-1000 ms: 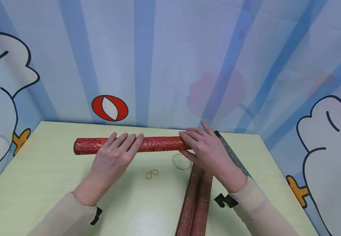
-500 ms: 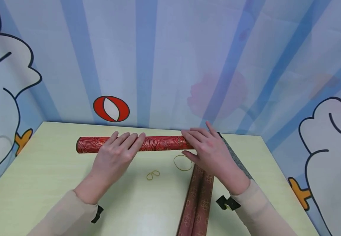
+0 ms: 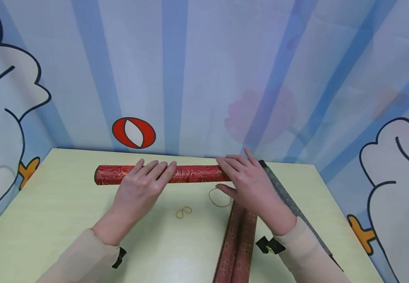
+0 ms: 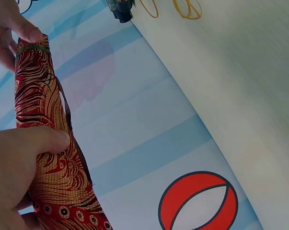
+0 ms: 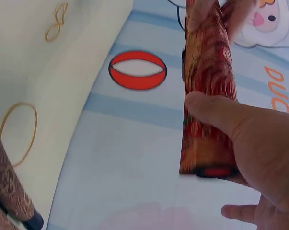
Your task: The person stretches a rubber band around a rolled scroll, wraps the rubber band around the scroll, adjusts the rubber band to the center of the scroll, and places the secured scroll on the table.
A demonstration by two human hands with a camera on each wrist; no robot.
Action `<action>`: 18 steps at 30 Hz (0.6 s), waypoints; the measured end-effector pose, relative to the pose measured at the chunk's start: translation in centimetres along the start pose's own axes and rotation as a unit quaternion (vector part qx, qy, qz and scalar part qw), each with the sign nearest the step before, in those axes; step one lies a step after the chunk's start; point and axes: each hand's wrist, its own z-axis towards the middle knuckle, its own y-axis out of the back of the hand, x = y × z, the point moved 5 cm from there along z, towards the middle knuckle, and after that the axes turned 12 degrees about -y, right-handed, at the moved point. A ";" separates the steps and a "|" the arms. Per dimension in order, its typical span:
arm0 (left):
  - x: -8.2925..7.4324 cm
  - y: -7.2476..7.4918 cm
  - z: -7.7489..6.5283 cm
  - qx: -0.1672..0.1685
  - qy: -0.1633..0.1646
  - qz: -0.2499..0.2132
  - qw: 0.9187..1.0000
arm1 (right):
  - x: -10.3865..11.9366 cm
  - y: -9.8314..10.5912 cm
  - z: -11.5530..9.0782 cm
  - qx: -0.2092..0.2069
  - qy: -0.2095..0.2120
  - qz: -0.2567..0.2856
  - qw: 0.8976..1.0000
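A roll of red patterned cloth point(image 3: 193, 173) lies crosswise between both hands, close over the table in the head view. My left hand point(image 3: 142, 186) grips it left of its middle, fingers over the top; the left wrist view shows the thumb point(image 4: 55, 141) pressed along its near side. Around the right end, my right hand point(image 3: 248, 181) holds the roll, with its thumb point(image 5: 206, 108) on the cloth in the right wrist view and one finger raised away. A loose dark edge of the cloth point(image 4: 77, 143) shows along the roll. The fingers' far sides are hidden.
Two brown flower-patterned rolls point(image 3: 237, 243) lie side by side below my right hand. A grey roll point(image 3: 285, 194) slants behind the right wrist. On the pale table point(image 3: 66, 212) lie a twisted yellow rubber band point(image 3: 184, 212) and a round one point(image 3: 220, 197). A printed curtain point(image 3: 204, 78) stands behind.
The red roll and my left hand have shifted slightly right in the head view, which itself moved a little. My right thumb sits slightly lower, farther from the roll's lower edge.
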 end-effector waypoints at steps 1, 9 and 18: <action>0.0 0.0 -0.1 0.002 0.000 -0.001 1.000 | -0.2 0.0 -0.1 0.003 -0.004 -0.003 1.000; -0.2 -0.1 -0.1 0.007 -0.002 -0.007 1.000 | 0.2 -0.4 0.2 0.007 0.006 0.013 1.000; 0.0 -0.1 0.1 0.012 0.007 -0.005 1.000 | 0.0 -0.2 0.3 0.005 -0.004 0.009 1.000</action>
